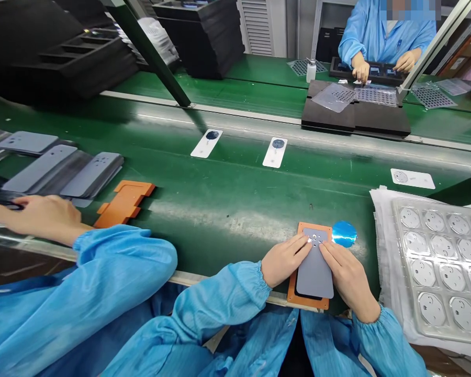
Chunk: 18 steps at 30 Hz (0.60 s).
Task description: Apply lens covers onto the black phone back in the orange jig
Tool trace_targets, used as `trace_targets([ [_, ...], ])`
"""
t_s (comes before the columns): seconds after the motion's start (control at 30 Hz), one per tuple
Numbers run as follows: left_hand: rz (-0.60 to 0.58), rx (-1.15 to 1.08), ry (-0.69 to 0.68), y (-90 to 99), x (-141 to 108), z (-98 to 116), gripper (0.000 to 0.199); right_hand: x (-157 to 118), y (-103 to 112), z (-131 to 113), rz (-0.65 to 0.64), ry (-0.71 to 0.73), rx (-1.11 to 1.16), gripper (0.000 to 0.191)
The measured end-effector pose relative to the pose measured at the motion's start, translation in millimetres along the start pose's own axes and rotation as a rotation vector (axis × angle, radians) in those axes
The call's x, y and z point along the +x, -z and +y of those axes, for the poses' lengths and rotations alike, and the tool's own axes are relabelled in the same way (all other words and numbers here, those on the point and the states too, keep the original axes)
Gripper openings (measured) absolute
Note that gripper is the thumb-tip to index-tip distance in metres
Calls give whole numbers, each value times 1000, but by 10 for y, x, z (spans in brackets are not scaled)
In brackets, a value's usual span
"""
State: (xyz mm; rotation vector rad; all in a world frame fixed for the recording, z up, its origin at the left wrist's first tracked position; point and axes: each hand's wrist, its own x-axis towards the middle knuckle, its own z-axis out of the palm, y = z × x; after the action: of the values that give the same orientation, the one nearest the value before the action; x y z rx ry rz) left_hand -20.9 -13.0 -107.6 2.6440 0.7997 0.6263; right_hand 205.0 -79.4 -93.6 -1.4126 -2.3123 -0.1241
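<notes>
A grey phone-shaped panel with small holes near its top lies on an orange fixture at the bench's front edge. My left hand rests its fingertips on the panel's upper left, by the holes. From the right, my right hand presses its fingers on the panel's upper right edge. Both hands have their fingers close together on the panel. A round blue film lies just beyond my right hand, beside the fixture.
A clear tray of round parts stands at right. White cards lie on the green belt. At left, a co-worker's hand is near grey panels and an orange fixture. Another person works across the belt.
</notes>
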Motion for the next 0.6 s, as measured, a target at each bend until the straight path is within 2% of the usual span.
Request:
trace_targets([
  [0.13, -39, 155, -26, -35, 37, -2, 31, 18, -62, 1, -104, 36, -96, 42],
  [0.27, -72, 315, -60, -22, 28, 76, 35, 15, -73, -60, -208, 32, -146, 52],
  [0.43, -134, 311, -27, 15, 20, 146, 41, 24, -56, -92, -261, 33, -152, 55],
  [0.6, -163, 308, -15, 4, 8, 160, 42, 19, -41, -88, -253, 57, -150, 57],
])
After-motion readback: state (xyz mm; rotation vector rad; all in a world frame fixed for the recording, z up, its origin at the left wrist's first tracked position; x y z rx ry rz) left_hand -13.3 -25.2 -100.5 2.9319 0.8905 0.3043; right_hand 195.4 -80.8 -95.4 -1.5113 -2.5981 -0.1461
